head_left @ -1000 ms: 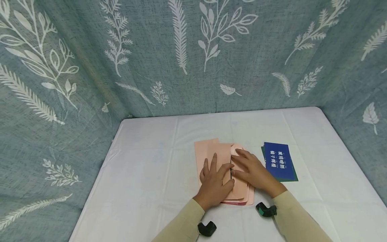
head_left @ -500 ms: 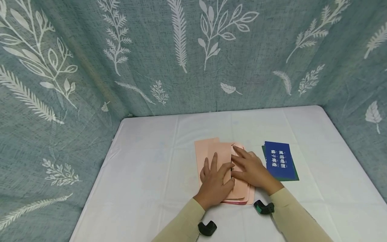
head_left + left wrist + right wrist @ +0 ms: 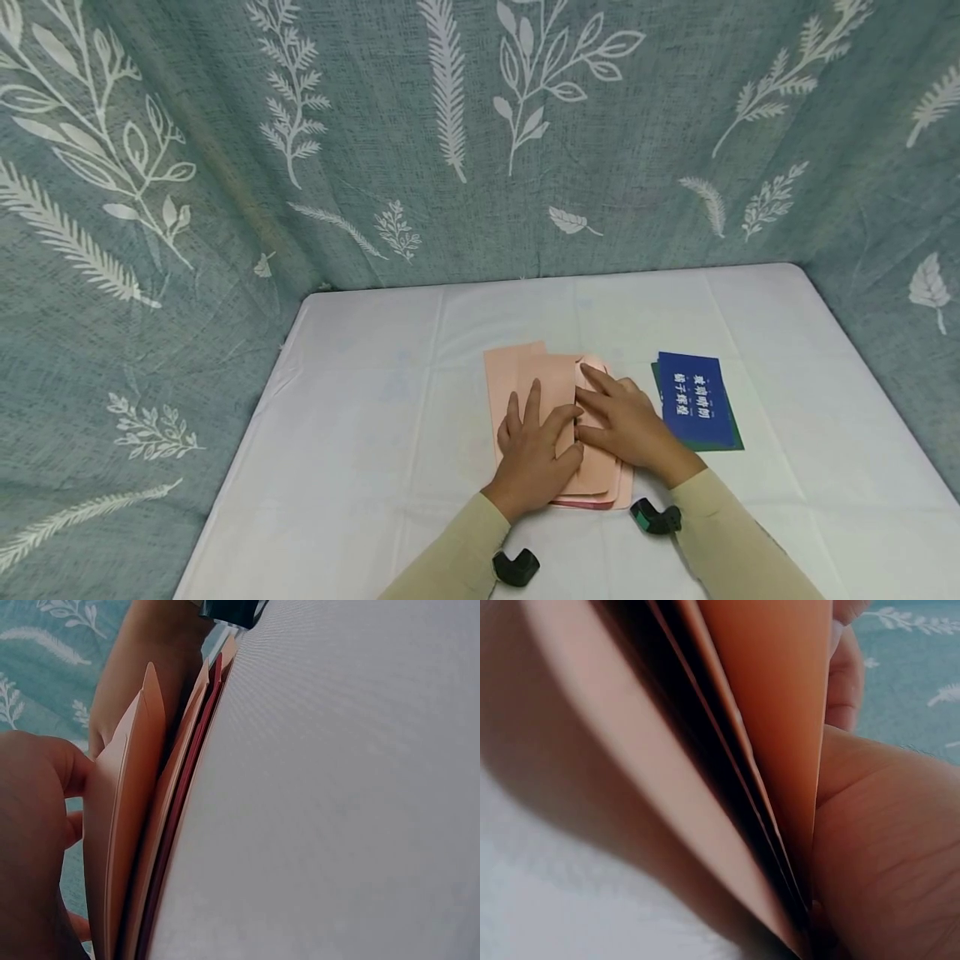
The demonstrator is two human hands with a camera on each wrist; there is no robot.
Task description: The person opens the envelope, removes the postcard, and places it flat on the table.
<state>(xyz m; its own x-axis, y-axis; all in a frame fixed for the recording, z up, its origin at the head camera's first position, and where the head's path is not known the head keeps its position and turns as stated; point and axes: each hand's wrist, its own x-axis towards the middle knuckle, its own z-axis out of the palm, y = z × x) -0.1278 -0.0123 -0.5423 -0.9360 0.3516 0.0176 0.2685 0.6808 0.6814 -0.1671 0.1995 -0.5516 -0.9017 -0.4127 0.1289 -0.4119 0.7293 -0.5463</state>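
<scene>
A pile of peach papers (image 3: 551, 368) with folded flaps lies on the white table. My left hand (image 3: 531, 454) rests on the top piece, fingers spread and fairly straight. Beside it my right hand (image 3: 630, 423) lies on the right part of the pile, its fingertips at a dark line down the middle. In the left wrist view a peach flap (image 3: 133, 765) stands up apart from the layers under it, and a dark red sheet (image 3: 182, 791) shows among those layers. The right wrist view shows peach paper (image 3: 780, 697) edge-on beside the right hand (image 3: 892, 840). What lies under the palms is hidden.
A blue card (image 3: 696, 400) with white characters lies on a green card (image 3: 738, 442) to the right of the pile. White cloth covers the table (image 3: 360, 417). A green leaf-patterned curtain (image 3: 465, 225) hangs behind and at both sides.
My right hand and wrist have shifted very slightly up and left. The left hand and the papers stay put.
</scene>
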